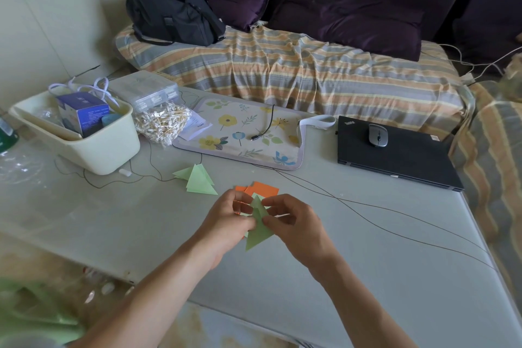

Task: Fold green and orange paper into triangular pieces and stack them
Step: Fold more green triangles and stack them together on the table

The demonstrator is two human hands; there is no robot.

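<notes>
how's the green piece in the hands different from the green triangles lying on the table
The green piece in the hands is held above the table, pinched by the left hand and right hand; the green triangles on the table lie loose and untouched. The held piece looks darker; the lying ones look paler. Both are folded green paper with pointed triangular shapes.

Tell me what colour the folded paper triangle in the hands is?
Light green. The folded paper triangle pinched by both hands shows best in the head view.

Black laptop [395, 155] lies closed on the table [339, 263], a mouse [378, 135] on its lid. Floral mat [245, 133] sits just left of it, cream bin [84, 144] far left. Black bag [172, 14] rests on the striped sofa [296, 70] behind.
</notes>
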